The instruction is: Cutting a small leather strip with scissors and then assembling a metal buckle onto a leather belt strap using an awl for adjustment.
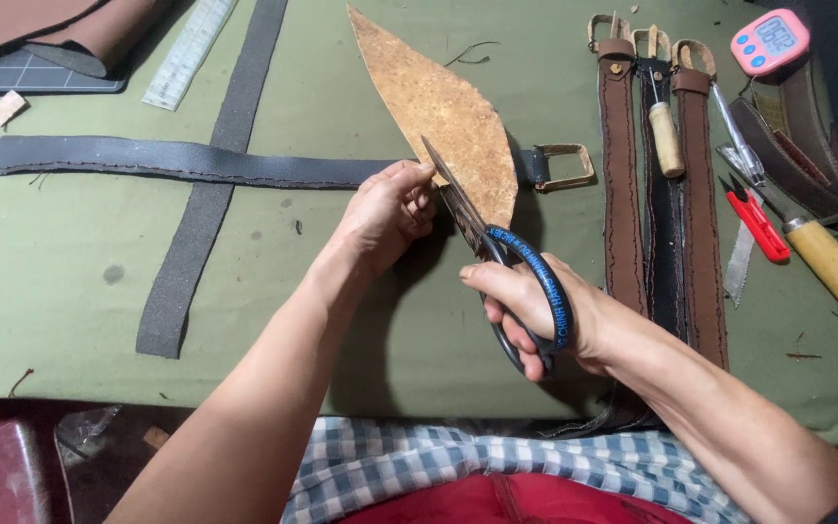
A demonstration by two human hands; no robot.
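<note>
From the head camera, a green cloth-covered worktable (70,281) carries a long dark leather belt (186,162) with a brass buckle, a grey felt strip (208,194), and three stitched brown straps (658,194) laid side by side. The left hand (385,215) pinches the edge of a rough, tan, leaf-shaped leather piece (438,112). The right hand (526,306) is curled closed through the black handles of large scissors (497,262), whose blades meet that piece.
</note>
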